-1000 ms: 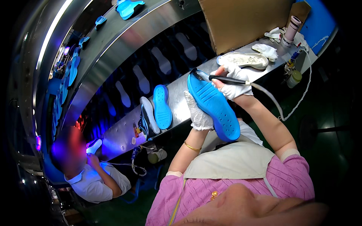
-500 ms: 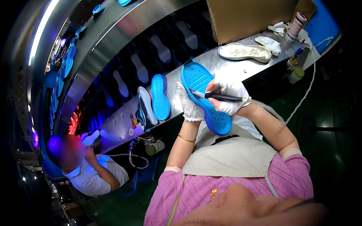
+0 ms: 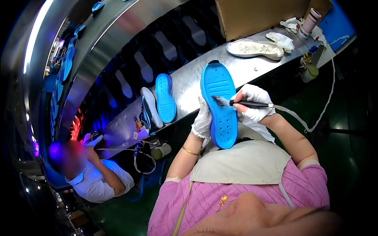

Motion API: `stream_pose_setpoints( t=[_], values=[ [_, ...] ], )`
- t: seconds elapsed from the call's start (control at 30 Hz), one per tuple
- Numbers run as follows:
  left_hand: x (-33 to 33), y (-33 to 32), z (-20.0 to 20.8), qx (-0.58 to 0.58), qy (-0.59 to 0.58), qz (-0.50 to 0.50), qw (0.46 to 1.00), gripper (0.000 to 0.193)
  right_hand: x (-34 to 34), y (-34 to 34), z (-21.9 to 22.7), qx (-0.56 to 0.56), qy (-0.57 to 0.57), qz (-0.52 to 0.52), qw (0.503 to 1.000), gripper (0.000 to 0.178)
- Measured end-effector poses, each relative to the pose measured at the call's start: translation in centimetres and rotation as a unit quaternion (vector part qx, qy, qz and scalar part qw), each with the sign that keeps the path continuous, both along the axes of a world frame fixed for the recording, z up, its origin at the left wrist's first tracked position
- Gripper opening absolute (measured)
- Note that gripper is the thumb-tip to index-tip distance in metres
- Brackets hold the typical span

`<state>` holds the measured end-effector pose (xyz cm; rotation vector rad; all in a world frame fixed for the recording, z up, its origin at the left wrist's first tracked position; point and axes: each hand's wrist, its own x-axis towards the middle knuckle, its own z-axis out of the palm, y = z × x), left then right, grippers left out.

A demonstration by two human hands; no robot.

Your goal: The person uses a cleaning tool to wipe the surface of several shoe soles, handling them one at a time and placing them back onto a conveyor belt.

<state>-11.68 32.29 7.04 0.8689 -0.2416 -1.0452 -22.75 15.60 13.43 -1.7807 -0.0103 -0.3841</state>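
My left hand (image 3: 202, 120), in a white glove, grips a blue shoe sole (image 3: 222, 86) by its left edge and holds it up off the bench. The sole's inner face, with ridges and small holes, is turned toward me. In my right hand (image 3: 256, 103), gloved with bare fingertips, is a brush (image 3: 252, 104) with a black handle and a pale hose at its end. Its bristles rest on the sole near the middle. Another blue sole (image 3: 165, 98) lies on the bench to the left, beside a dark shoe upper (image 3: 149, 108) with a grey bottom.
The metal bench (image 3: 189, 94) runs along a dark conveyor carrying shoe uppers. A white shoe sole (image 3: 256, 50), crumpled gloves (image 3: 280, 41), a pink bottle (image 3: 310, 23) and a cardboard box (image 3: 264, 17) are at the far right. Another person (image 3: 98, 177) sits at the left.
The sole in my left hand has turned more upright and shifted slightly right, showing more of its inner face. My right hand has moved right with the brush, whose bristles now rest nearer the sole's middle.
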Motion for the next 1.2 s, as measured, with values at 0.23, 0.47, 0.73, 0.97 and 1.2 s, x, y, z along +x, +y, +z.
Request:
stream_pose_setpoints(
  t=[0.23,0.47,0.73,0.97,1.2],
  values=[
    [1.7,-2.2,1.0,-0.098,0.006,0.06,0.993,0.109,0.9,0.7,1.2,0.131,0.044,-0.041,0.99,0.01],
    [4.0,-3.7,1.6,-0.266,0.116,0.145,0.946,0.103,1.3,1.5,2.4,-0.028,-0.123,0.1,0.987,0.013],
    [5.9,-4.4,4.2,-0.471,0.006,0.068,0.88,0.102,1.5,0.8,2.3,0.145,0.001,0.104,0.984,0.013],
    [7.5,-4.2,5.0,-0.414,-0.068,0.085,0.904,0.116,1.9,0.0,1.3,0.211,0.019,0.04,0.977,0.015],
    [9.3,-3.9,5.1,-0.364,-0.146,0.027,0.919,0.121,2.6,-1.6,1.2,0.366,0.127,0.133,0.912,0.019]
  ],
)
